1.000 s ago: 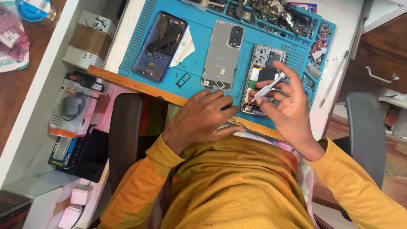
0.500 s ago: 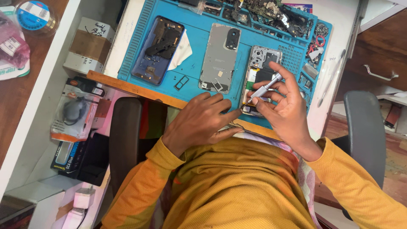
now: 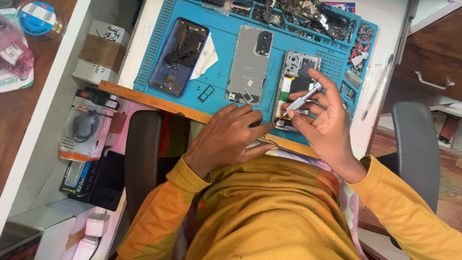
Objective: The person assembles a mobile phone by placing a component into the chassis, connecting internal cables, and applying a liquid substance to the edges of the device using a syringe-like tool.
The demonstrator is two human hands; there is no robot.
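Observation:
My right hand (image 3: 323, 121) grips a small silver screwdriver (image 3: 302, 100), its tip down at the lower left part of an opened phone (image 3: 298, 77) whose insides show. My left hand (image 3: 226, 137) lies flat on the blue work mat (image 3: 226, 33), fingers pointing at the phone's lower left corner, holding nothing. A grey phone back cover (image 3: 250, 65) rests to the left of the opened phone. Further left lies a dark phone frame (image 3: 179, 55) with a white sheet (image 3: 204, 55) under its right edge.
Loose parts and screws fill the mat's back compartments (image 3: 308, 12). Two small card trays (image 3: 206, 93) lie on the mat. A metal pry tool (image 3: 378, 86) rests on the white desk at right. Cardboard boxes (image 3: 98, 53) and packaged goods (image 3: 84, 127) sit on the left. Chair armrests (image 3: 416, 144) flank my body.
The view has shifted slightly. My right hand has turned the screwdriver a little over the opened phone; my left hand stays flat on the mat.

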